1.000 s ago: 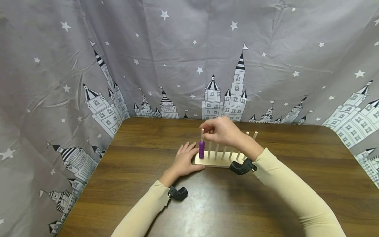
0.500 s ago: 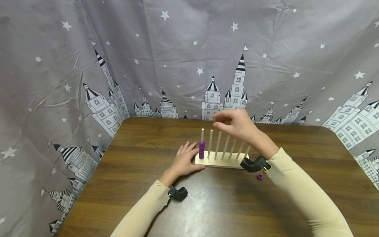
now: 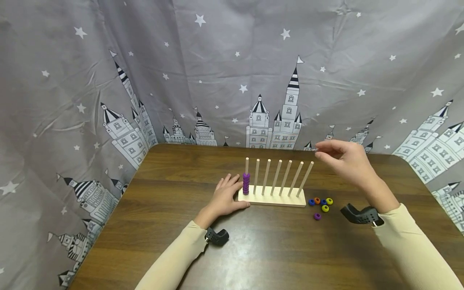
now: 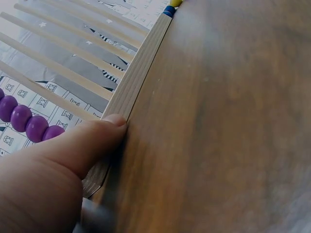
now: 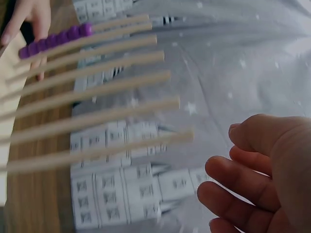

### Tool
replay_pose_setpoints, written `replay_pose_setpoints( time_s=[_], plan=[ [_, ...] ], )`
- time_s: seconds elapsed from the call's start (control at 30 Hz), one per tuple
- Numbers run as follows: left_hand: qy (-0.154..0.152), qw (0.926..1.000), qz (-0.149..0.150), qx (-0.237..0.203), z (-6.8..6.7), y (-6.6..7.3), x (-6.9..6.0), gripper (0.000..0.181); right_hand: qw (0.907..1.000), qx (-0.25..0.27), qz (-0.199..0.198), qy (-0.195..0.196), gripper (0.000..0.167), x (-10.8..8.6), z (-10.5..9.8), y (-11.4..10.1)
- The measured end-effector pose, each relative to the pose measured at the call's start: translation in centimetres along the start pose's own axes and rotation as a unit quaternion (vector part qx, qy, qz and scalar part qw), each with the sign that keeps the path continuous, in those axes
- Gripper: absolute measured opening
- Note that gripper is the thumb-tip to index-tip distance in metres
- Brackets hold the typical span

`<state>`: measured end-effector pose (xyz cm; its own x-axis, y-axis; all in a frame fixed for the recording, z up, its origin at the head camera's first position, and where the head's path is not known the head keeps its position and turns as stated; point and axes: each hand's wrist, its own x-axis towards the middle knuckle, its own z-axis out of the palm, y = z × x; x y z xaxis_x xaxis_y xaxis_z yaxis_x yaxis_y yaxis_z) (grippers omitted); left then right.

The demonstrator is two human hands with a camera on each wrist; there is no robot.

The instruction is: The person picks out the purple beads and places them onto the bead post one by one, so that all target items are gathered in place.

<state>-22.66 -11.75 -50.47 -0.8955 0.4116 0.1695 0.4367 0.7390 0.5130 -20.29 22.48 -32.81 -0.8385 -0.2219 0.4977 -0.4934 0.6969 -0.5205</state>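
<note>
A pale wooden base [image 3: 272, 199] with several upright pegs stands on the table. Purple beads [image 3: 246, 184] are stacked on its leftmost peg; the other pegs are bare. My left hand [image 3: 225, 196] rests at the base's left end, its thumb lying along the front edge, as the thumb [image 4: 92, 141] in the left wrist view shows. My right hand [image 3: 346, 161] is in the air to the right of the pegs, fingers loosely bent and holding nothing. In the right wrist view a gap shows between thumb and fingers [image 5: 238, 184].
Loose beads lie right of the base: a purple bead [image 3: 317, 216], an orange bead [image 3: 317, 200], blue beads [image 3: 311, 202] and yellow beads [image 3: 325, 208]. A grey curtain [image 3: 217, 80] with castles and stars hangs behind the brown table [image 3: 268, 249].
My right hand has moved away from the leftmost peg, up and then to the right, past the last peg. The loose beads have come into view. The left hand stays where it was.
</note>
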Motion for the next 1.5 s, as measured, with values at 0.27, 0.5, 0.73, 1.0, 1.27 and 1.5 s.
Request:
replay_pose_setpoints(
  time_s=[0.27,0.5,0.73,1.0,1.27,1.5],
  plan=[
    [-0.008,1.0,0.001,0.002,0.0,0.2,0.0,0.073,0.9989,-0.013,0.044,0.011,0.016,-5.3,-0.4,4.6],
    [-0.007,1.0,-0.004,0.004,-0.2,0.2,-0.1,0.074,0.9956,-0.018,0.091,-0.015,0.019,-9.2,1.4,7.0],
    [-0.004,1.0,-0.005,0.005,-0.2,0.2,-0.2,0.073,0.9924,-0.014,0.111,-0.051,0.02,-11.1,3.1,7.9],
    [-0.004,0.9999,-0.007,0.007,-0.2,0.1,-0.2,0.075,0.9904,-0.009,0.123,-0.064,0.019,-12.0,4.2,8.2],
    [-0.004,1.0,-0.007,0.006,-0.1,0.0,-0.2,0.075,0.9871,0.002,0.142,-0.074,0.019,-12.7,5.0,8.2],
    [-0.003,1.0,-0.006,0.005,-0.2,0.1,-0.2,0.075,0.9834,0.023,0.153,-0.095,0.021,-13.0,5.4,8.1]
  ],
)
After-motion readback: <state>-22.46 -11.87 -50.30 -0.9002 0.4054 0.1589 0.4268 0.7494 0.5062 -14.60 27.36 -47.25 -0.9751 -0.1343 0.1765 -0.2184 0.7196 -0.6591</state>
